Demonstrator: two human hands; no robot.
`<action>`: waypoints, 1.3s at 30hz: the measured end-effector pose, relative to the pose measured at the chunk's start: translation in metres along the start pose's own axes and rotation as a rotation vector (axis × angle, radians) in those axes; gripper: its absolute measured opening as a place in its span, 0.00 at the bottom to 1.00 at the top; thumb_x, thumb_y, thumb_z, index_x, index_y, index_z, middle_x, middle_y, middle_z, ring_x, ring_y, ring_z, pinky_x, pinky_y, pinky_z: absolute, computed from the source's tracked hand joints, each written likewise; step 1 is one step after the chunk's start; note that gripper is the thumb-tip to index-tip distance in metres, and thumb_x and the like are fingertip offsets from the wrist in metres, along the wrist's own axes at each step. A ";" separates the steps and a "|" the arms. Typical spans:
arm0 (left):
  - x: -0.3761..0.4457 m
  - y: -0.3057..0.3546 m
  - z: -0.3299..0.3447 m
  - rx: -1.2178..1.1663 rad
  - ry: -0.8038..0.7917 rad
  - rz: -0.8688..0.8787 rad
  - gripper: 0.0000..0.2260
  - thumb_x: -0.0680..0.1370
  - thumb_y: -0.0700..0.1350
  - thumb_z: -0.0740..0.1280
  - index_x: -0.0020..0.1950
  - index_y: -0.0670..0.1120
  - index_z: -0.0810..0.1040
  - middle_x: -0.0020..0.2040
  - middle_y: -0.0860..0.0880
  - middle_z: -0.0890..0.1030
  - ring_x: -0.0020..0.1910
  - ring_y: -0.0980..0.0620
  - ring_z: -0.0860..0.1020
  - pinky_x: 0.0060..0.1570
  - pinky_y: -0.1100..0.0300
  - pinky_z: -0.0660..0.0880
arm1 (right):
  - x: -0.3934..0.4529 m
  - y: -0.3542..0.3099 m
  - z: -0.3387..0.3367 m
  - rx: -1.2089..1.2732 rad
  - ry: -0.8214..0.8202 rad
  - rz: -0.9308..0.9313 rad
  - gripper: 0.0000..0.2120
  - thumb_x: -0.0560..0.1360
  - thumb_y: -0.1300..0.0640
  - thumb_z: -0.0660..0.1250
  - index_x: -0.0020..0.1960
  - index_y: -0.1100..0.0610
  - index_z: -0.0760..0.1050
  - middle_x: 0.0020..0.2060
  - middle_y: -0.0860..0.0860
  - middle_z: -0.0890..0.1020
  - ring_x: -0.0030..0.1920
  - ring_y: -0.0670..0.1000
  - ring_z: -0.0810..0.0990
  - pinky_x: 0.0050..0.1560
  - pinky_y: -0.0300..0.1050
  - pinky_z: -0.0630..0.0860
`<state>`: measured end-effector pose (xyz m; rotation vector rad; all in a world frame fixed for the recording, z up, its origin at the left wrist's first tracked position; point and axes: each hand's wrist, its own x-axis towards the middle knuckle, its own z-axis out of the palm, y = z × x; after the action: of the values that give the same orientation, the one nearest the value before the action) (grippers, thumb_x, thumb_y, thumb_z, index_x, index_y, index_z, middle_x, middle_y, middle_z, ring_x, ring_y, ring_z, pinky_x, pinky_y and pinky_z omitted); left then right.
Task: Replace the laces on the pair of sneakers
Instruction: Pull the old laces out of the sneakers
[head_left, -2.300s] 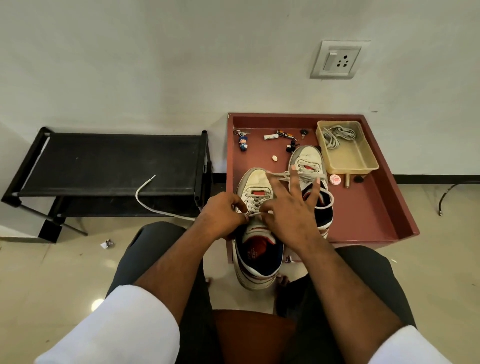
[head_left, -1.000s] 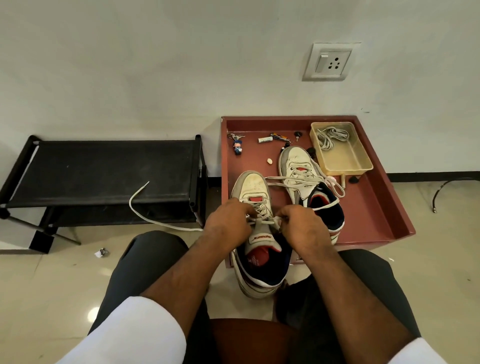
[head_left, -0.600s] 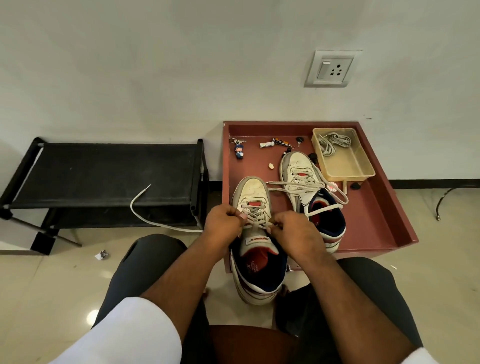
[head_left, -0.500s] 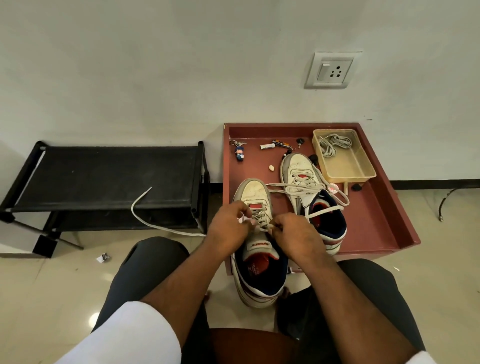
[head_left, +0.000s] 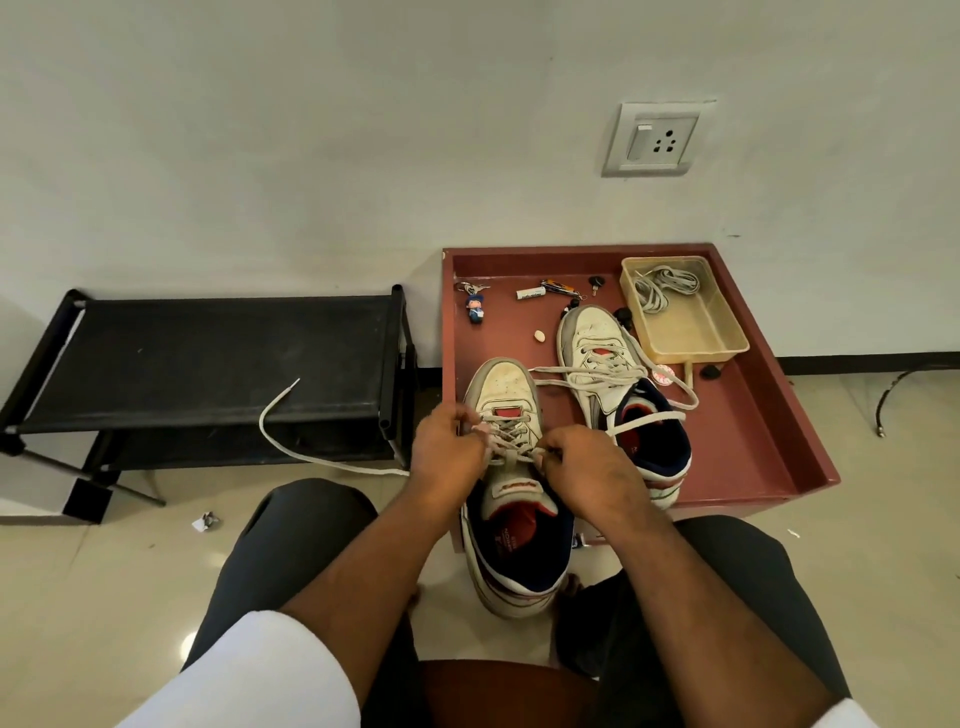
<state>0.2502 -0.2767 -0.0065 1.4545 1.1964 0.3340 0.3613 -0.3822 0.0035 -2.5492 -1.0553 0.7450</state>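
Two white sneakers with navy and red lining lie on a red tray table (head_left: 753, 447). The near sneaker (head_left: 511, 514) hangs over the tray's front edge, between my knees. My left hand (head_left: 447, 452) pinches its grey lace (head_left: 511, 441) on the left side of the eyelets. My right hand (head_left: 582, 467) pinches the same lace on the right side. One white end of the lace (head_left: 291, 441) trails left over the black rack. The far sneaker (head_left: 618, 389) lies farther back with its lace loose and spread wide.
A beige plastic bin (head_left: 685, 317) at the tray's back right holds a coiled grey lace (head_left: 662, 286). A keychain figure (head_left: 475, 306), a small tube and other bits lie at the tray's back. A black rack (head_left: 208, 364) stands to the left. A wall socket (head_left: 657, 137) is above.
My right hand's fingers, spread over the far sneaker at first, have closed onto the near sneaker's lace. Both hands stay at its eyelets with small shifts. The view tilted slightly.
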 end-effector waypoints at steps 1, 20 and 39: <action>0.000 0.001 -0.001 0.227 -0.059 0.129 0.09 0.76 0.46 0.69 0.55 0.55 0.77 0.65 0.47 0.74 0.62 0.47 0.75 0.57 0.51 0.77 | 0.000 0.000 0.000 -0.008 0.004 0.002 0.09 0.78 0.51 0.63 0.53 0.51 0.81 0.47 0.52 0.84 0.49 0.56 0.81 0.49 0.48 0.77; 0.008 0.014 -0.025 0.062 0.066 0.205 0.09 0.78 0.43 0.69 0.57 0.51 0.78 0.62 0.50 0.75 0.62 0.49 0.74 0.61 0.50 0.76 | 0.002 0.001 0.003 0.025 0.014 0.002 0.09 0.78 0.52 0.65 0.53 0.51 0.81 0.46 0.53 0.84 0.49 0.56 0.81 0.51 0.48 0.78; -0.003 0.008 -0.001 0.675 -0.036 0.409 0.04 0.74 0.42 0.72 0.48 0.49 0.84 0.64 0.50 0.76 0.68 0.48 0.70 0.70 0.48 0.66 | 0.000 0.000 0.001 0.064 0.015 0.031 0.09 0.78 0.51 0.65 0.53 0.50 0.82 0.45 0.51 0.84 0.48 0.54 0.81 0.49 0.47 0.78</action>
<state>0.2515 -0.2768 0.0018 2.2926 1.0178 0.1787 0.3605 -0.3826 0.0025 -2.5184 -0.9741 0.7545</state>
